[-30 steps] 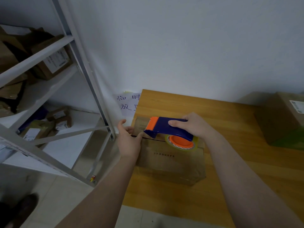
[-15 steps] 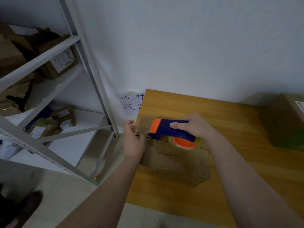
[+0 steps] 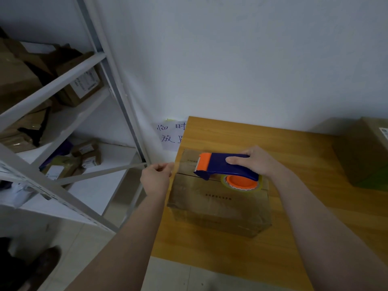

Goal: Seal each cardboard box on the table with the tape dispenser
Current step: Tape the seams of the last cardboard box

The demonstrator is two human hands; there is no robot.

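Wrapping right hand [image 3: 258, 162] fully round handle of blue-and-orange plastic tape dispenser [image 3: 222, 164], over top seam of brown cardboard box [image 3: 218, 204] at near-left corner of wooden table [image 3: 294, 148]. Pinching clear tape end [image 3: 182, 164] in left hand [image 3: 156, 179], just left of box. Judging tape thin, sticky, creasing easily; dispenser light, rigid, best gripped by handle, away from serrated edge.

- Cardboard box [image 3: 218, 204]: brown, flaps closed, seam running left to right across the top. It sits at the left end of the table [image 3: 294, 143].
- Tape dispenser [image 3: 226, 165]: blue body, orange cutter head and hub. It lies over the seam with the cutter pointing left, gripped by the right hand [image 3: 258, 162].
- Clear tape [image 3: 182, 166]: stretched left from the cutter past the box edge, its end pinched by the left hand [image 3: 156, 179].
- Second cardboard box [image 3: 365, 156]: at the right end of the table, well apart, partly out of frame.
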